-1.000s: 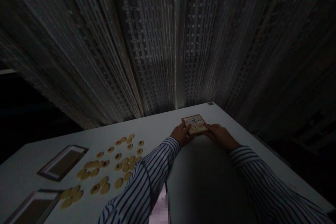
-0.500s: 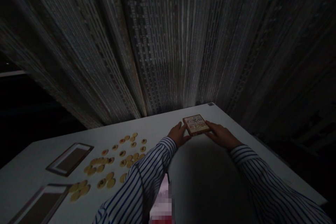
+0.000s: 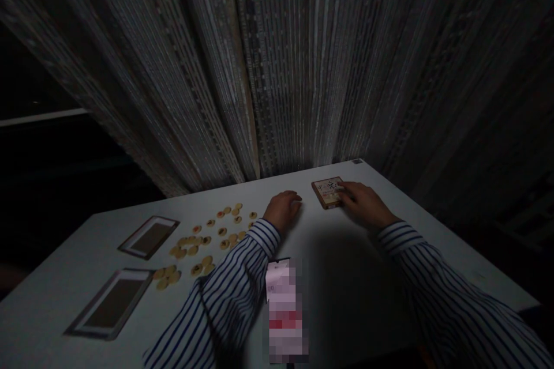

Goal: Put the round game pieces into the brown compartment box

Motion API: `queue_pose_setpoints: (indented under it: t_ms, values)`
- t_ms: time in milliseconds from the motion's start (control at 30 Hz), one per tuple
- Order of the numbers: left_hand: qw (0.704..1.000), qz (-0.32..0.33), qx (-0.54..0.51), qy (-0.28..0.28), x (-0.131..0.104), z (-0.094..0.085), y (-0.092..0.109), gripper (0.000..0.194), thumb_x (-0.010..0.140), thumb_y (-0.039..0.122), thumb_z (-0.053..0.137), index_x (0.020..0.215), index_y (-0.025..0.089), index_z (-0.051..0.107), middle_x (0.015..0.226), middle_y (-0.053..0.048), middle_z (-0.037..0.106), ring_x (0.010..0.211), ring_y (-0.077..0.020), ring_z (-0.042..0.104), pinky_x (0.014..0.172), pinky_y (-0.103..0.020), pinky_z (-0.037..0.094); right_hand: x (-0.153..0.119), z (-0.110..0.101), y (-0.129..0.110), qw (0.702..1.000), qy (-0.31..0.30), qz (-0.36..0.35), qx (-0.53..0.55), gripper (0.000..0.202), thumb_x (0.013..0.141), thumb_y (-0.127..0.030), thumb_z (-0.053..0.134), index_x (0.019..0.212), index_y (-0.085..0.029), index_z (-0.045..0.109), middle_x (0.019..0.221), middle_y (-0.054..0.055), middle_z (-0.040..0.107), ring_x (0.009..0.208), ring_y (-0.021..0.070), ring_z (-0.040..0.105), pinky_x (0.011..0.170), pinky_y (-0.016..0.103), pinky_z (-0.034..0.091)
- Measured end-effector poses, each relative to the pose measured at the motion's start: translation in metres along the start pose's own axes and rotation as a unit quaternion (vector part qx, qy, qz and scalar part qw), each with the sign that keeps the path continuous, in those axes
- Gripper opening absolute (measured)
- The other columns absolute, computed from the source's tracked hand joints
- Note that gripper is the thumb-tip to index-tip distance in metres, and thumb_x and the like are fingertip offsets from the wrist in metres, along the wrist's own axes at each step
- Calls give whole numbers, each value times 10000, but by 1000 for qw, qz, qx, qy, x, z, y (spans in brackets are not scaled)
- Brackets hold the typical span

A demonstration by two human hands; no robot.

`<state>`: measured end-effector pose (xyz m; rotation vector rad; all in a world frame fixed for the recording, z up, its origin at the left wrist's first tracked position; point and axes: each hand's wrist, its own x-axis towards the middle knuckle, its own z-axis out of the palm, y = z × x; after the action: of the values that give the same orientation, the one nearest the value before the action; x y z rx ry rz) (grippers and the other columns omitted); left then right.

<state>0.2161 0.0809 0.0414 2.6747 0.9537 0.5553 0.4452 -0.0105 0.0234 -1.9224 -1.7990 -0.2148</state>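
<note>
A flat wooden box [image 3: 328, 191] with a printed lid bearing brush-style characters lies on the white table near its back right. Its right side is gripped by my right hand [image 3: 363, 204], whose fingers lap over the lid's edge. My left hand [image 3: 282, 211] hovers or rests just left of the box, apart from it, with fingers loosely bent and nothing seen in them. Round wooden Chinese chess pieces [image 3: 223, 232] lie scattered left of my left forearm, some marked in black or red, others plain side up. My left sleeve hides part of them.
Two flat rectangular frames or trays, one farther [image 3: 149, 236] and one nearer [image 3: 110, 302], lie on the table's left. A lit phone screen [image 3: 281, 282], partly pixelated, is between my forearms. A striped curtain [image 3: 285, 98] hangs behind the table [image 3: 320, 236].
My left hand has come off the box and moved left. My right hand stays at the box, its fingers farther over the lid. The view has shifted, exposing more of the phone.
</note>
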Motion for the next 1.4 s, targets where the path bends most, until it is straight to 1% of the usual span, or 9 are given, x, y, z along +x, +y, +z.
queue_pose_setpoints:
  t_ms: [133,233,333,467,633,833,1000,1200,1400]
  values:
    - [997,-16,-43,64,-16,-21,-6,195,826,226,506,916,161,666,980,-71,686,938,-193,622,893,-327,461,7,-4,-25,999,8,-23,21,340,866,-268,371,1061,-132,615,1084,121,648,982,244,586,856,380,435]
    - [992,-39,-67,101,-30,-34,-13,188,818,260,518,882,167,668,924,-55,697,865,-181,638,838,-311,482,11,-6,-44,998,8,-51,44,324,872,-279,364,967,-153,647,1012,103,674,933,231,605,826,363,447]
    - [986,-61,-87,127,-47,-42,-20,190,811,296,524,851,179,668,883,-40,699,800,-170,643,778,-295,496,15,-8,-62,995,17,-78,67,299,871,-289,379,960,-185,646,1005,69,680,943,216,604,839,353,445]
    - [981,-85,-109,136,-70,-47,-29,223,813,335,517,880,179,661,866,-41,695,774,-169,647,728,-290,510,19,-5,-84,991,20,-107,82,283,867,-273,387,930,-188,650,947,61,691,914,209,613,835,347,449]
    - [976,-108,-129,140,-101,-46,-41,219,814,298,514,944,179,645,879,-48,693,775,-163,651,712,-293,524,21,6,-107,987,-7,-136,85,288,874,-277,390,957,-163,641,966,80,687,906,207,614,857,364,436]
    - [975,-147,-109,129,-135,-52,-50,222,806,259,522,963,155,639,919,-72,692,864,-184,640,796,-323,506,21,17,-137,983,-42,-161,84,287,877,-274,394,976,-167,641,991,87,683,927,206,610,835,365,450]
    - [976,-159,-86,125,-155,-56,-57,215,811,254,517,969,167,634,967,-76,681,921,-198,619,847,-349,481,23,22,-158,977,-56,-182,92,305,878,-284,386,1007,-172,638,1007,90,680,946,212,604,838,377,452]
    - [973,-153,-71,158,-177,-56,-70,207,811,247,518,977,174,620,983,-75,675,941,-194,614,868,-349,476,26,33,-177,972,-76,-204,88,321,874,-289,383,1027,-165,636,1019,97,677,947,215,608,833,372,460]
    - [970,-179,-55,156,-198,-63,-76,231,814,254,523,1017,178,605,1044,-76,661,993,-204,598,903,-370,464,29,43,-195,963,-96,-238,77,347,879,-301,367,1050,-149,628,1033,104,673,953,227,608,836,386,461]
